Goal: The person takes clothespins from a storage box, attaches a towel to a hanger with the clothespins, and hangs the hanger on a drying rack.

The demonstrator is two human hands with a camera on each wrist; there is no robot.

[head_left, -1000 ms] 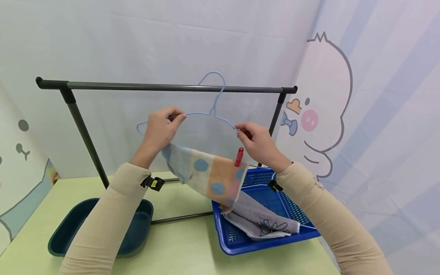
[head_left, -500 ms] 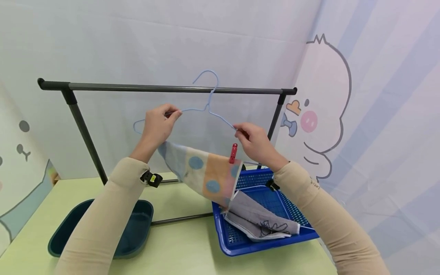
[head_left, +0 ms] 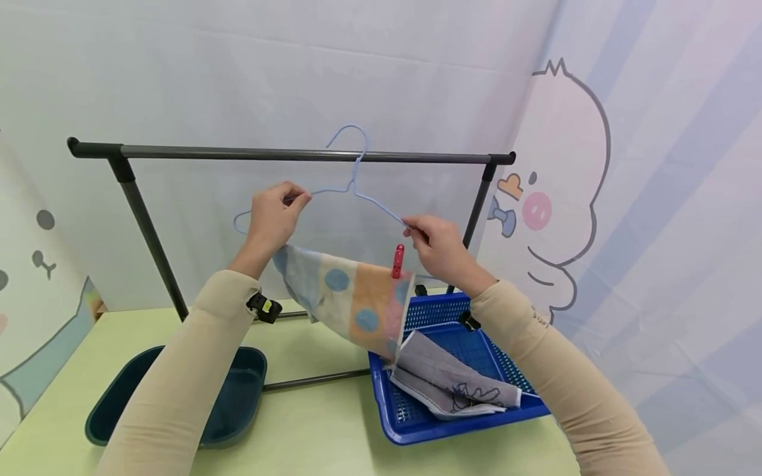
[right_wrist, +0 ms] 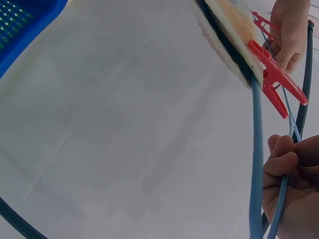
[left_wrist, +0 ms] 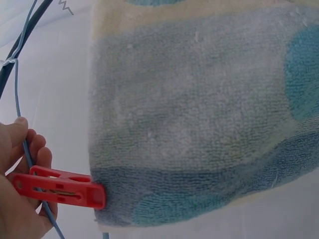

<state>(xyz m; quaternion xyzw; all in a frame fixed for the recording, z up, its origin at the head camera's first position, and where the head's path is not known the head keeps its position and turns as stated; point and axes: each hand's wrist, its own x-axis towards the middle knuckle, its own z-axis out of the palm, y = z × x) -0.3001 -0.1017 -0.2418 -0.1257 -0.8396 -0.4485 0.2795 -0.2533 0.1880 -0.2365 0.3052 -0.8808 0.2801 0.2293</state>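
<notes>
A light blue wire hanger (head_left: 379, 203) hangs between both hands, its hook standing up in front of the black rail; contact between hook and rail cannot be told. My left hand (head_left: 274, 221) pinches its left shoulder. On the right shoulder, my right hand (head_left: 440, 244) grips the wire with thumb and curled fingers. A small towel (head_left: 348, 297) with coloured patches and blue dots drapes from the lower bar. One red clothespin (head_left: 398, 261) clips its right end. Another red clothespin (left_wrist: 62, 189) clips the other end, beside my left hand, in the left wrist view.
The black rail (head_left: 238, 153) of a drying rack spans the back. A blue basket (head_left: 417, 436) holding a folded grey cloth (head_left: 452, 380) stands at the right. At the left is a dark green tub (head_left: 256, 370), partly behind my left sleeve. Both sit on a pale green table (head_left: 315, 436).
Hanger and towel have moved left, mostly in the first half second, and my right hand has moved slightly left too. The hook's tip now shows above the rail. Both hands keep their grip.
</notes>
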